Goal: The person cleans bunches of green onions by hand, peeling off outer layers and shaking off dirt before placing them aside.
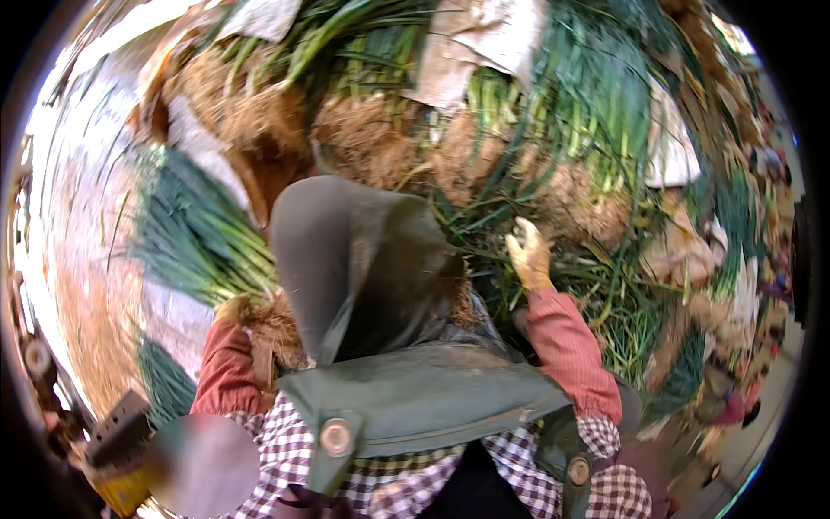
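My left hand, in a yellowish glove, is closed round the lower stems of a bunch of green onions. The bunch lies to my left with its dark green leaves pointing up and away. Tangled brown roots stick out beside that hand. To the right of my knee is my right hand, in a pale yellow glove, its fingers apart and nothing visible between them. Loose green onion leaves lie strewn below and around it. My olive apron covers the knee between my hands.
Large rooted bundles of green onions line the far side, some wrapped in pale sacking. A brown root mass faces me. Another green bunch lies lower left, near a yellow container. Distant people show at the right rim.
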`<state>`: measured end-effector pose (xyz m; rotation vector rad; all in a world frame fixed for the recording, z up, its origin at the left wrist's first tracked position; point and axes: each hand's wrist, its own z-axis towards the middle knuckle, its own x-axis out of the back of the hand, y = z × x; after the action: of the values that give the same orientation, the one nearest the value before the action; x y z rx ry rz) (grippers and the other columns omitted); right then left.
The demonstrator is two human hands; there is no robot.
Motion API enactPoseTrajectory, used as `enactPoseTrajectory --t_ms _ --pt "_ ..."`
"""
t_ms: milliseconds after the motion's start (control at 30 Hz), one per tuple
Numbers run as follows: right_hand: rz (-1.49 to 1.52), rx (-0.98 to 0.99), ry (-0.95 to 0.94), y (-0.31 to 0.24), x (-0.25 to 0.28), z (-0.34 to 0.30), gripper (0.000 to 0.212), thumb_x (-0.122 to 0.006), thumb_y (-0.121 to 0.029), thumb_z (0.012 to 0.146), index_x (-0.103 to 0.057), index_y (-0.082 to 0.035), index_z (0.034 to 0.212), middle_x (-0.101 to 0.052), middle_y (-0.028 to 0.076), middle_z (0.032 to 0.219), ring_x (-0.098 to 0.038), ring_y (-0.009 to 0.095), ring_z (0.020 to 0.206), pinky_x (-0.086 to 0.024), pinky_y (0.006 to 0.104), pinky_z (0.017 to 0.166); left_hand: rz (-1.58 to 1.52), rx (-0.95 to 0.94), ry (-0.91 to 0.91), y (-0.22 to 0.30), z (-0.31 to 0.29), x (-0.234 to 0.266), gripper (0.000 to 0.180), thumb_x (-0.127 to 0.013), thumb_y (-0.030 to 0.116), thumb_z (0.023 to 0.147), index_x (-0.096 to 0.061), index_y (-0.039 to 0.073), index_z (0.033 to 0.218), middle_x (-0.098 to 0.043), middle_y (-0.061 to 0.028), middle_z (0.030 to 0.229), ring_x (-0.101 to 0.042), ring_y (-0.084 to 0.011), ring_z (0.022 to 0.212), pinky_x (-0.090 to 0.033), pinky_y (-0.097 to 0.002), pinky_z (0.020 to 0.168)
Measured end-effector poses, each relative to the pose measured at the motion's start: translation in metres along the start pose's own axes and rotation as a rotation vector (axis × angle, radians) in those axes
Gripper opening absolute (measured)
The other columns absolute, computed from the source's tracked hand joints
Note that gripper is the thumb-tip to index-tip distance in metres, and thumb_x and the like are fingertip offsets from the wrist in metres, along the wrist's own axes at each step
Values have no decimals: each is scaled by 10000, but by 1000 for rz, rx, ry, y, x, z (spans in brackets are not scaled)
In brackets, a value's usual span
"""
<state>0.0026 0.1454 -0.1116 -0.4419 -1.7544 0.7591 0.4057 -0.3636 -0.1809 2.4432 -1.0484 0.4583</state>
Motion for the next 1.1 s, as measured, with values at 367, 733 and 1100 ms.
enactPoseTrajectory --t_ms 367,733,1100 --pt "-610 -239 -585 4 -42 -2 1051 -719 -482 588 -164 -62 1375 -279 202 1366 -193 371 1283 -135 539 1025 -2 -689 -88 176 9 78 216 -503 193 815 -503 47 974 -571 -106 862 -538 -208 741 -457 -323 630" --pt "-940 19 -315 192 38 -47 106 -476 -70 773 -579 -92 779 -597 83 701 -612 224 689 -495 363 541 429 -1258 -232 410 -312 -146 605 -405 435 864 -291 51 1318 -426 -162 1277 -445 -266 1145 -369 -376 949" --pt "-1032 -772 131 257 317 -294 200 -497 -105 755 -584 -68 931 -588 170 944 -585 313 857 -463 439 673 720 -1724 -790 317 -502 -327 444 -498 393 819 -555 68 1115 -454 -42 1229 -478 -171 1085 -341 -342 919"
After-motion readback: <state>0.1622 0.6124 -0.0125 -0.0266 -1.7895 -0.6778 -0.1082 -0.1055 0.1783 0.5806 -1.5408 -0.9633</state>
